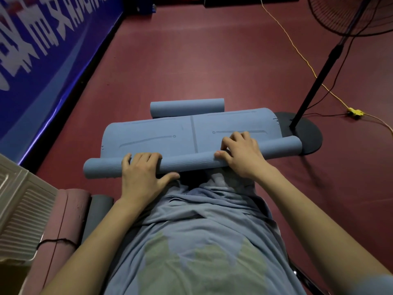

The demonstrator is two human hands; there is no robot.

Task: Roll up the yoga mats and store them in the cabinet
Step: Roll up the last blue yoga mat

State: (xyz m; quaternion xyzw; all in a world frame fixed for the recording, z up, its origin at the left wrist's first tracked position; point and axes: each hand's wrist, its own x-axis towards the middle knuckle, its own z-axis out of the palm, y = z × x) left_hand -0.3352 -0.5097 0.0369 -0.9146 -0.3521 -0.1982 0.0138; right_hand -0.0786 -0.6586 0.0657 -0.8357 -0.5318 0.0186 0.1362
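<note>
Closest in, down at the left edge, a pink rolled mat (63, 222) lies tied with a black cord (57, 241), a grey rolled mat (100, 211) tucked just beside it, and a white ribbed cabinet panel (19, 209) against them. Up the middle hangs the person's blue shirt (191, 231).

Now the action: both hands are down on the blue yoga mat (153, 135), which lies on the dark red floor (191, 60), its near end rolled into a tube. The left hand (142, 173) curls over that tube, fingers on top and thumb tucked at its near side. The right hand (242, 154) is clamped on it too, fingers bent over the top, thumb at the side. The hands sit apart, either side of the mat's centre line.

Just past the flat stretch lies another blue rolled mat (187, 107), touching its far edge. At the right, the tube's end overlaps the black round base of a standing fan (308, 133), whose pole rises beside the mat. A yellow cable (297, 50) trails across the floor beyond. A blue banner (42, 60) lines the left wall.
</note>
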